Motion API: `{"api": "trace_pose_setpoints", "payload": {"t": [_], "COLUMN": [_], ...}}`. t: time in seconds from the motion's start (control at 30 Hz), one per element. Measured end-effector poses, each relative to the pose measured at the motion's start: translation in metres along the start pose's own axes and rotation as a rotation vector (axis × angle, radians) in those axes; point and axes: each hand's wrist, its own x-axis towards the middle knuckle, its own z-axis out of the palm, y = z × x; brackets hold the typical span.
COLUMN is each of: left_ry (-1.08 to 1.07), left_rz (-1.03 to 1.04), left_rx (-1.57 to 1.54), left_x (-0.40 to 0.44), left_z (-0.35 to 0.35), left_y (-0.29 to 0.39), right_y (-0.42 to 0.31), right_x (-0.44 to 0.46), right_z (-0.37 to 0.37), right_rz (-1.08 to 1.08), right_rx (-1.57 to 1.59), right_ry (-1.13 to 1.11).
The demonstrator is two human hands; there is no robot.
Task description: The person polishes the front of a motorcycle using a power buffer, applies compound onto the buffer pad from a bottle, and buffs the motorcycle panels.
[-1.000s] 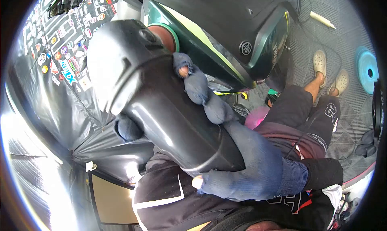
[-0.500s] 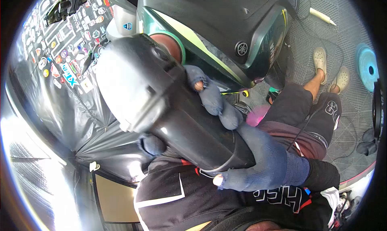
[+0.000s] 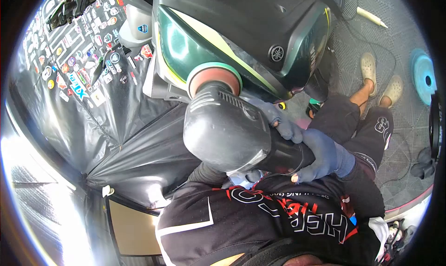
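One polisher (image 3: 223, 136), two clogs (image 3: 368, 67)

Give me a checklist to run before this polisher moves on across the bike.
1. Right hand has a grip on the polisher: ok, wrapped around its rear body.
2. Left hand secure: cannot tell, mostly hidden behind the polisher.
3. Pad at the green panel: ok, it appears to meet the surface.
4. Right glove covers every fingertip: not ok, the bare thumb tip shows.
5. Pad stopped: cannot tell from a still picture.
6. White tube out of the way: ok, lying on the floor apart from the polisher.
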Motion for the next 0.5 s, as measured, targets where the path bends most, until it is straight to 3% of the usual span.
{"api": "trace_pose_setpoints", "payload": {"t": [0.13, 0.17, 0.27, 0.3, 0.4, 0.5], "left_ry": [-0.03, 0.056, 0.195, 0.221, 0.231, 0.242], "left_rz": [0.017, 0.012, -0.01, -0.008, -0.043, -0.099], "left_rx": [0.051, 0.002, -0.091, -0.17, -0.12, -0.049], "left_x": [0.006, 0.01, 0.024, 0.03, 0.026, 0.021], "left_z": [0.001, 0.013, 0.031, 0.036, 0.038, 0.033], "left_y": [0.012, 0.02, 0.043, 0.045, 0.045, 0.039], "right_y": [-0.02, -0.029, -0.048, -0.058, -0.063, -0.05], "right_x": [0.01, 0.015, 0.016, 0.019, 0.015, 0.005], "right_z": [0.014, 0.02, 0.039, 0.039, 0.042, 0.033], "right_rz": [-0.06, -0.076, 0.067, -0.002, 0.05, 0.095], "right_rx": [0.176, 0.279, 0.316, 0.213, 0.327, 0.212], "right_ry": [0.032, 0.021, 0.038, 0.019, 0.001, -0.013]}}
